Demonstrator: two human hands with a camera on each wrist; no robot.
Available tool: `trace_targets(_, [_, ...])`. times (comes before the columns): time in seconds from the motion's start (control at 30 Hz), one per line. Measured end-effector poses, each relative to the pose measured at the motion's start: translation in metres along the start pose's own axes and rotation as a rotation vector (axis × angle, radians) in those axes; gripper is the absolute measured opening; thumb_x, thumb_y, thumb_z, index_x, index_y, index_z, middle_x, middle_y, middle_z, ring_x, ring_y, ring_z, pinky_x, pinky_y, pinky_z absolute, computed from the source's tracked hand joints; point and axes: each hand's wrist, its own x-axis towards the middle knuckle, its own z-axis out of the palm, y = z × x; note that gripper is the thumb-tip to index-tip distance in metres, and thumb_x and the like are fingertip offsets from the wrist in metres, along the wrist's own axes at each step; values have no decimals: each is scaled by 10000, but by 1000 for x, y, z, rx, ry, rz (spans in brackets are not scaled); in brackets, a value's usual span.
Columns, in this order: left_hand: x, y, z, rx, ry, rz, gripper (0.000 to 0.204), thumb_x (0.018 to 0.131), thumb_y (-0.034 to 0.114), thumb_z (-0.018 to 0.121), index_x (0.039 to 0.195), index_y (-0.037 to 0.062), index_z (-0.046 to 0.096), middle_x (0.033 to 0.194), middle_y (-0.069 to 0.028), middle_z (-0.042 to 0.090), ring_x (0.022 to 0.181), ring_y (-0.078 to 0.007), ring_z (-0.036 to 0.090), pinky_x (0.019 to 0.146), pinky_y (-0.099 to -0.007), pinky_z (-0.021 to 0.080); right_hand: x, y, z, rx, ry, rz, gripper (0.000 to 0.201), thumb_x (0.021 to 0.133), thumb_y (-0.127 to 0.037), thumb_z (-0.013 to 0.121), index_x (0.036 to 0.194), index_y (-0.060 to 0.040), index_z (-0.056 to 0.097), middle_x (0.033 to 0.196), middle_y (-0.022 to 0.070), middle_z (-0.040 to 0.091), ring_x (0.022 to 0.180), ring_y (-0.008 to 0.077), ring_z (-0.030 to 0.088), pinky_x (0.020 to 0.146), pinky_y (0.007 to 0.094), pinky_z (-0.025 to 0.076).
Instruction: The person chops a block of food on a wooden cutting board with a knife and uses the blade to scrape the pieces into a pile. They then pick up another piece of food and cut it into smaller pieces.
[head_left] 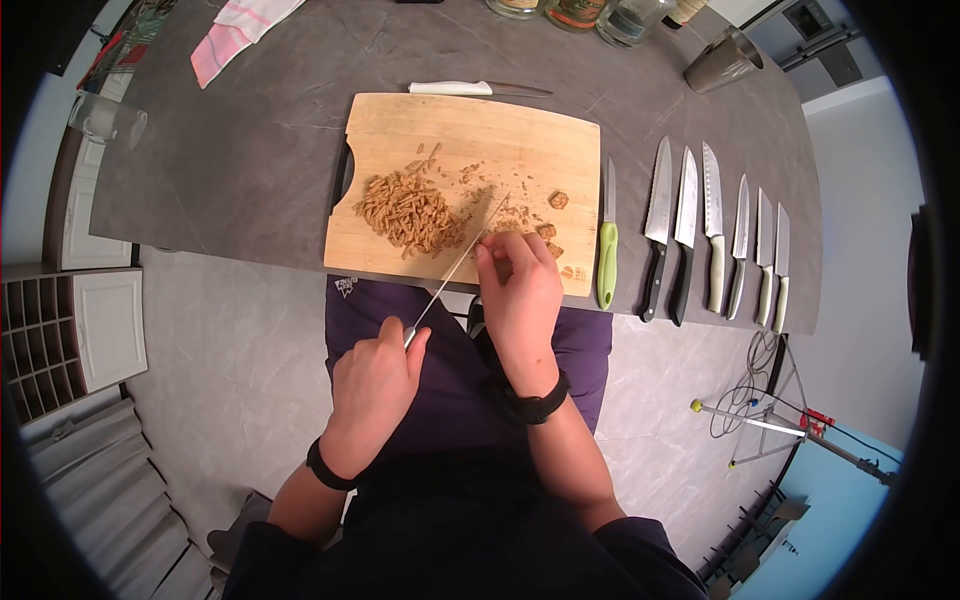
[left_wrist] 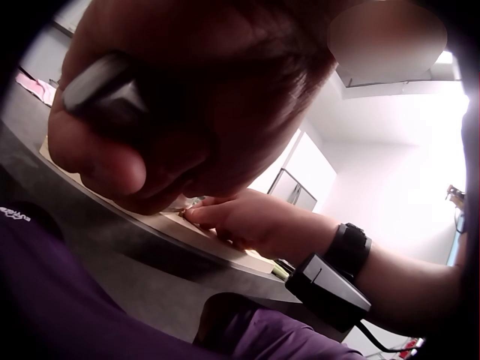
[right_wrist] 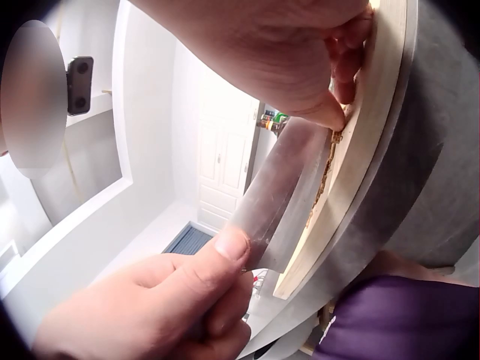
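My left hand (head_left: 375, 385) grips the handle of a knife (head_left: 462, 258), whose blade slants away and to the right over the cutting board (head_left: 450, 115). In the left wrist view the handle's butt end (left_wrist: 109, 94) sticks out of the curled fingers. Beside the blade, my right hand (head_left: 522, 290) bends its fingers down to the board. Its thumb and fingertips pinch a small brown food piece (right_wrist: 337, 136), mostly hidden by them. Left of the blade lies a heap of thin brown strips (head_left: 408, 213). Crumbs and a few brown chunks (head_left: 558, 200) lie to the right.
A white-handled knife (head_left: 450, 88) lies behind the board, a green-handled one (head_left: 607, 262) along its right edge. Several more knives (head_left: 685, 235) lie farther right. Bottles (head_left: 575, 12), a metal cup (head_left: 722, 60) and a striped cloth (head_left: 235, 35) are at the back.
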Motion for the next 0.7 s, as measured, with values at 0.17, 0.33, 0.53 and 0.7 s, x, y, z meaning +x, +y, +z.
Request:
trace_targets(0.17, [1,1,-2,-3,-37,-15,430,1118,381,672,871,35,608,622,-209,676,595,-437,722,515,-509,576,4,-2,-4,8,-43,27,73,964,-131,804,980,-70,768,898,118,671,808,359,692,746,479,552])
trace_targets(0.33, [5,5,-5,0,-69,-27,438,1126,373,659,870,21,608,628,-219,678,599,-439,724,524,-505,582,10,-1,-7,-58,-63,-47,72,964,-112,809,974,-51,770,896,117,682,779,333,724,717,450,569])
trace_targets(0.53, [11,9,-7,0,-88,-36,442,1129,366,654,865,16,604,639,-229,681,603,-442,724,531,-507,586,12,-1,-8,-82,-71,-82,62,964,-104,804,973,-53,770,896,108,682,769,319,732,711,440,571])
trace_targets(0.7, [19,11,-6,-8,-87,-33,447,1129,367,655,858,16,603,634,-228,678,602,-445,722,532,-511,584,13,-2,-9,-76,-76,-92,57,960,-100,803,979,-56,772,904,107,686,788,325,734,714,443,570])
